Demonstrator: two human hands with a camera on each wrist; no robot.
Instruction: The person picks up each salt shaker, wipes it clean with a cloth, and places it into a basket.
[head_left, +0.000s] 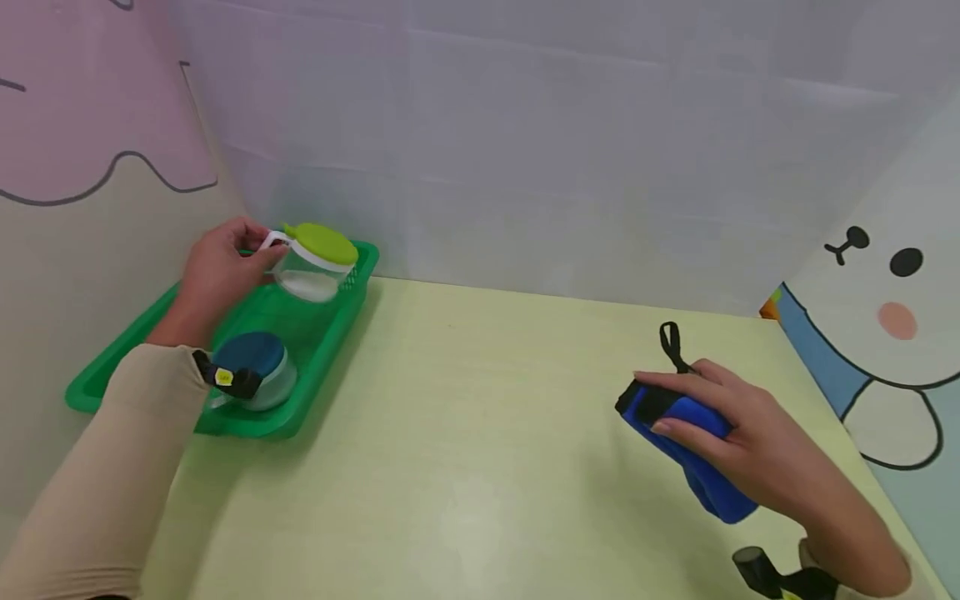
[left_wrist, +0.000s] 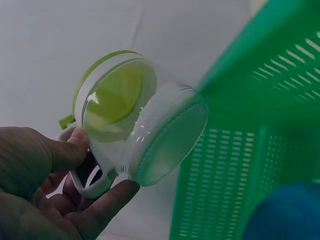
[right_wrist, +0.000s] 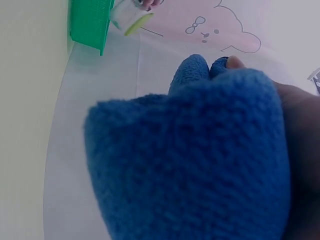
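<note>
My left hand (head_left: 225, 267) grips the white handle of a clear jar (left_wrist: 145, 120) with a lime-green lid (head_left: 324, 243). White contents lie in the jar, which is tilted in the left wrist view and held over the far end of a green basket (head_left: 330, 383). In my right hand (head_left: 742, 433) is a folded blue cloth (head_left: 693, 454) with black trim and a black hanging loop (head_left: 671, 343), held above the right side of the table. The same cloth (right_wrist: 190, 160) fills most of the right wrist view and hides the fingers behind it.
A second jar with a blue lid (head_left: 251, 354) sits in the near part of the basket, partly behind the left wrist camera. The pale yellow table (head_left: 465, 433) meets a whitish sheet (head_left: 525, 150) at the back. Cartoon-printed panels (head_left: 892, 275) stand at both sides.
</note>
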